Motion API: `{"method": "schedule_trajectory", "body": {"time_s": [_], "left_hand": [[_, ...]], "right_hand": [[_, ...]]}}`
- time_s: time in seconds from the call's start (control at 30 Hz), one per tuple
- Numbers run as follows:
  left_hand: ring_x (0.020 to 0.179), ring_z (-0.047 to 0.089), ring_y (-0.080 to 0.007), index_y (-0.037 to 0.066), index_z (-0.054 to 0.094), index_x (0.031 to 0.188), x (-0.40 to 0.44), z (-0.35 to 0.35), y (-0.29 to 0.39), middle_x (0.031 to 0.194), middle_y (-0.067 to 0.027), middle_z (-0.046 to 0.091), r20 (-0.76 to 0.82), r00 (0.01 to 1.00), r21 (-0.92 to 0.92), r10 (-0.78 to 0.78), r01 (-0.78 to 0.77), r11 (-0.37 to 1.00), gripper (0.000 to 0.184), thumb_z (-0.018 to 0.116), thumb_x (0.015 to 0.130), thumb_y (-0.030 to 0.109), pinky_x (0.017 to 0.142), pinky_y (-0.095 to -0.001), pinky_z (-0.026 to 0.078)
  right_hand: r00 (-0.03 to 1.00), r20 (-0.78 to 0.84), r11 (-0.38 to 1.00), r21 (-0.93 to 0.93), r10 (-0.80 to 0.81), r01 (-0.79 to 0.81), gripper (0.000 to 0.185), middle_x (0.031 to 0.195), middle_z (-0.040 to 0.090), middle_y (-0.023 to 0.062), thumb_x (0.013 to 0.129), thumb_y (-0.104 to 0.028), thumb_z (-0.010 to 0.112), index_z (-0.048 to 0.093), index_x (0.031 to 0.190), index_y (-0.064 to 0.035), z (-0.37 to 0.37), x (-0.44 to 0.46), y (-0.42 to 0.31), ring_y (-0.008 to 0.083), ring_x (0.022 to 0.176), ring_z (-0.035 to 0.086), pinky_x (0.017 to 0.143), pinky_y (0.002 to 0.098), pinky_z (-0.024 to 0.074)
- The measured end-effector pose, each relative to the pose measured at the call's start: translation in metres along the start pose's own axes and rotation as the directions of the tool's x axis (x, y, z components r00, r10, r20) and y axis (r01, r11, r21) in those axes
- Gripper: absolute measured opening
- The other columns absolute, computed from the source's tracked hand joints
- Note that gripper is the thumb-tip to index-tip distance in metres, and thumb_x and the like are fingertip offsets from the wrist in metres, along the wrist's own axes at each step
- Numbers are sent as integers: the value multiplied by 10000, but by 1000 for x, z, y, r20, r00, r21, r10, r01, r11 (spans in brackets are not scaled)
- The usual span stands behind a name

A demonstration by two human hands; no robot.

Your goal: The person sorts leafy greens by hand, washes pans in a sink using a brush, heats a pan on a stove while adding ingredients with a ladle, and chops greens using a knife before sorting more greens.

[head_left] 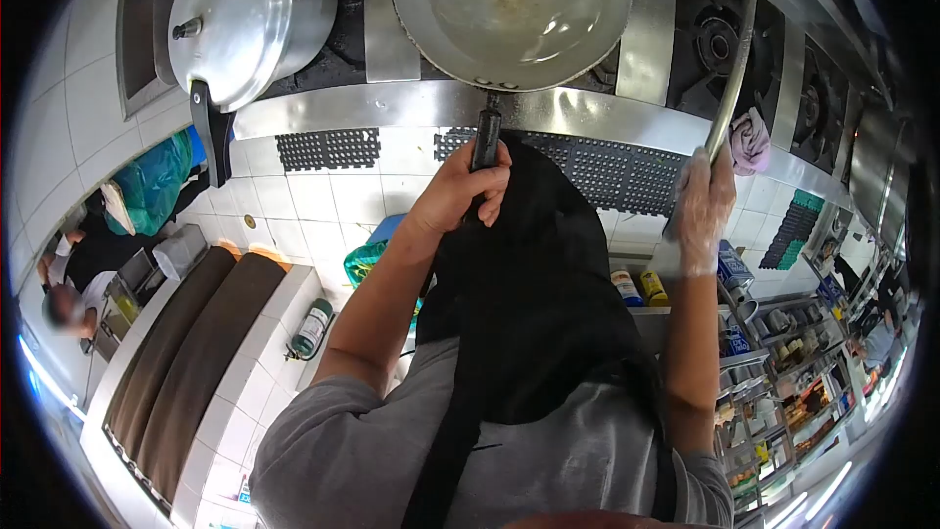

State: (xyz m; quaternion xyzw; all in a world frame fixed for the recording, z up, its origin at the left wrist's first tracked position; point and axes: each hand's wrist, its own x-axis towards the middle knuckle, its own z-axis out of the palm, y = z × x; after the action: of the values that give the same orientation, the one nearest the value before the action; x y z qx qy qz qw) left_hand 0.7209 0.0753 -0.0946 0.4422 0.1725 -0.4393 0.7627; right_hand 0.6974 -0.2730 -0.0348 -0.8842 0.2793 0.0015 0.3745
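Observation:
My bare left hand (458, 186) is closed around the black handle of a wide metal frying pan (514, 0). The pan sits over the stove, its inside showing a shiny pool and a brownish patch near the middle. In a clear plastic glove, my right hand (705, 201) grips a long-handled metal ladle (735, 73). The ladle points up and away from me, its rounded bowl at the top right, to the right of the pan and apart from it. A pinkish cloth (751, 142) lies on the stove's front edge just beside my right hand.
A large pressure cooker (245, 24) stands left of the pan, its black handle jutting over the stove edge. Burners (718, 39) lie to the right. Black perforated mats (627, 171) are on the tiled floor. Another person (73, 299) is at far left; loaded shelves (783, 362) stand at right.

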Motion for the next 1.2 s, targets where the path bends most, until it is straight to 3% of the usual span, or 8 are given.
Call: {"method": "schedule_trajectory", "body": {"time_s": [0.03,0.17,0.27,0.4,0.5,0.87,1.1,1.2], "left_hand": [[490,534,-130,29,546,1172,-1,0,1,713,-30,523,16,1000,-12,7,-7,1000,309,720,975,190,459,-317,496],[539,572,-137,-4,546,1260,-3,3,8,766,-44,562,-10,1000,5,2,-2,1000,516,772,936,328,499,-320,528],[589,615,-171,-22,542,1276,-7,0,13,835,-68,583,23,1000,-5,-11,11,1000,393,728,1007,198,574,-346,568],[609,632,-179,-26,544,1286,-9,0,12,860,-69,590,7,1000,9,-25,25,1000,409,734,1006,204,592,-350,579],[638,647,-181,-31,545,1295,-10,-5,7,887,-71,596,14,1000,0,-27,27,1000,424,741,1004,208,613,-353,587],[733,686,-205,-13,602,1273,-15,-12,9,961,-78,602,47,999,68,-24,21,997,374,747,1012,214,727,-363,590],[837,705,-213,-5,607,1321,-13,-35,-7,1030,-87,652,11,999,107,-46,45,993,508,779,964,313,761,-393,625],[899,658,-120,25,613,1341,-15,-38,-7,1089,-26,647,-20,999,40,-41,42,998,439,761,1016,280,787,-326,559]], "right_hand": [[999,39,999,10,38,-38,467,803,586,86,1100,-253,525,629,1433,58,-11,-15,-15,164,701,575,657,370,506],[962,199,976,80,185,-204,509,933,697,146,1091,-195,580,563,1540,43,-43,-50,-40,215,830,678,773,390,563],[955,290,992,-89,-59,89,598,1314,746,286,1033,-50,693,526,1605,-6,-51,-54,-55,311,1117,786,934,426,605],[921,381,977,-149,-88,155,584,1289,736,300,1032,-39,669,547,1602,-68,-41,-56,-68,431,1106,770,947,469,605],[900,399,948,-181,-174,263,595,1264,739,302,1023,-34,676,545,1602,-68,-31,-59,-66,438,1088,767,917,481,607],[872,447,948,-136,-200,287,619,1246,740,300,1030,-42,676,510,1624,-88,-13,-58,-75,467,1106,747,941,489,599],[850,524,995,-50,-48,87,570,1388,702,291,1065,-96,657,516,1616,-56,-17,-56,-94,400,1254,722,1067,422,541],[820,568,998,-26,66,-62,561,1436,696,261,1065,-93,651,526,1609,-38,-24,-55,-105,325,1304,701,1116,403,505]]}}
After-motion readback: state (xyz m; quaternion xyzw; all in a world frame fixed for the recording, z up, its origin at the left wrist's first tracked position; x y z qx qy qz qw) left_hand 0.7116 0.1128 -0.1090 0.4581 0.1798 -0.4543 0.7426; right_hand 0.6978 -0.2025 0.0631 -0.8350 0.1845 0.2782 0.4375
